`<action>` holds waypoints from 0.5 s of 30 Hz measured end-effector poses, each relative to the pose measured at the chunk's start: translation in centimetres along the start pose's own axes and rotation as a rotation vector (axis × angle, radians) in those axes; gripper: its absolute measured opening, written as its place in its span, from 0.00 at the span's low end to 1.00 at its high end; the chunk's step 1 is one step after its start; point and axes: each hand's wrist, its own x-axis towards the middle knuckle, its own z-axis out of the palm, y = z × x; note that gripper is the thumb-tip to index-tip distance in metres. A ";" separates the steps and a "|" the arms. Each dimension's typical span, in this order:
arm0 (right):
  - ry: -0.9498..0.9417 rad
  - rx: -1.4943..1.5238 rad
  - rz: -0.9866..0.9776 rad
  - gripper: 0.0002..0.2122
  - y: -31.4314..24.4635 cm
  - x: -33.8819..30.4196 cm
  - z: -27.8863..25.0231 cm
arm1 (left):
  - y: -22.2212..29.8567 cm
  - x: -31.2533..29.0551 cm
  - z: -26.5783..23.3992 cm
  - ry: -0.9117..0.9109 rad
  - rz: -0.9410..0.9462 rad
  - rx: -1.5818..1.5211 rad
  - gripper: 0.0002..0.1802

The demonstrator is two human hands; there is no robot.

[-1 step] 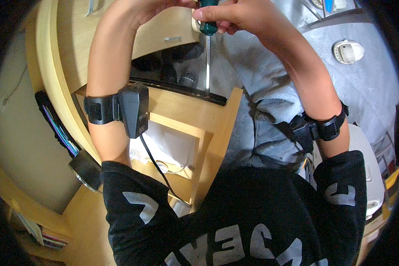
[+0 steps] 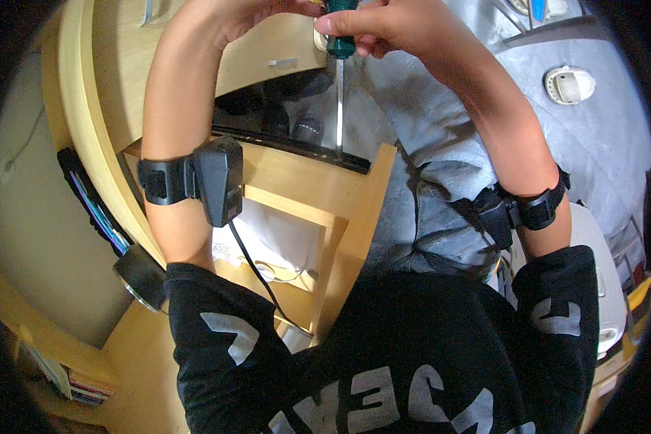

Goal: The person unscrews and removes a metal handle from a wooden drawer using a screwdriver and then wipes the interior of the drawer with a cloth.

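My right hand (image 2: pixel 376 25) is closed round the dark green handle of a screwdriver (image 2: pixel 339 101), its thumb lying across the handle. The steel shaft runs down to a black rail (image 2: pixel 296 147) along the edge of a pale wooden frame (image 2: pixel 296 173); the tip seems to touch the rail, though a screw there is too small to make out. At the upper edge my left hand (image 2: pixel 267 10) is partly cut off. Its fingertips curl in against the top of the same handle.
A wooden drawer front with a small metal handle (image 2: pixel 282 63) is beyond the rail. Grey crumpled cloth (image 2: pixel 448 181) lies right of the frame. Farther right are a white rounded device (image 2: pixel 569 85) and a pale case (image 2: pixel 593 267). A black cable (image 2: pixel 249 264) hangs from my left armband.
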 end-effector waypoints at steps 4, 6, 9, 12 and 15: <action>-0.045 0.050 0.095 0.08 -0.9 0.0 -0.5 | 0.1 -0.2 0.2 0.035 -0.031 0.086 0.20; -0.033 0.030 0.136 0.09 -1.3 0.3 -0.9 | 1.3 -0.4 0.6 0.020 0.002 0.143 0.20; -0.088 0.118 0.101 0.09 -0.7 0.6 -1.4 | 2.1 -0.7 0.9 0.020 0.026 0.191 0.19; -0.097 0.174 0.101 0.10 -0.8 0.7 -1.4 | 1.4 -0.5 0.8 0.110 0.005 0.194 0.18; -0.090 0.077 0.123 0.10 -1.3 1.1 -0.9 | 0.5 -0.4 0.3 0.131 -0.003 0.176 0.18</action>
